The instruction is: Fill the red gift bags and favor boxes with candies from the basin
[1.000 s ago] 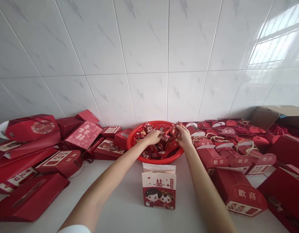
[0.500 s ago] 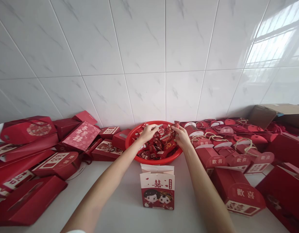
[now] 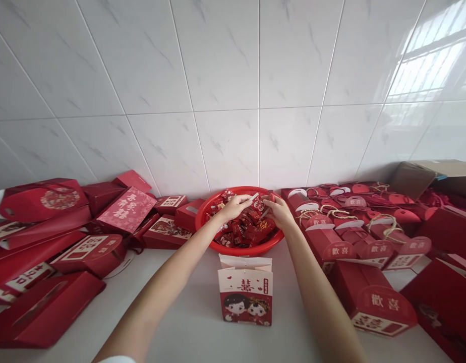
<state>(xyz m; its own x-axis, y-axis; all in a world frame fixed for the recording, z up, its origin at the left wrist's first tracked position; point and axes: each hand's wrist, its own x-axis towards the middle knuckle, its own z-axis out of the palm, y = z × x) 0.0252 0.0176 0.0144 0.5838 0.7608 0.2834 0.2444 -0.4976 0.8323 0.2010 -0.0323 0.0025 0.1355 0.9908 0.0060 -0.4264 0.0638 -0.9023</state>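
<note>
A red plastic basket (image 3: 202,241) holds many small red-wrapped candies (image 3: 238,233). Over its left half, my left hand (image 3: 235,206) pinches a small pale-edged packet (image 3: 253,197). My right hand (image 3: 278,209) is closed at the basket's right side, with red wrapped candies between the fingers; their exact number cannot be made out. A gap separates the two hands. In front of the basket, an open-topped white and red paper box (image 3: 245,291) with two cartoon figures stands upright on the white table (image 3: 187,302).
Red gift boxes (image 3: 87,254) are piled at the left. More red boxes (image 3: 372,297), some with rope handles (image 3: 386,227), crowd the right side. A brown cardboard box (image 3: 441,171) sits at the back right, and a tiled wall (image 3: 225,146) rises behind.
My left hand has shifted slightly right with its packet. My right hand has turned a little inward, and the candy in it no longer points up as high.
</note>
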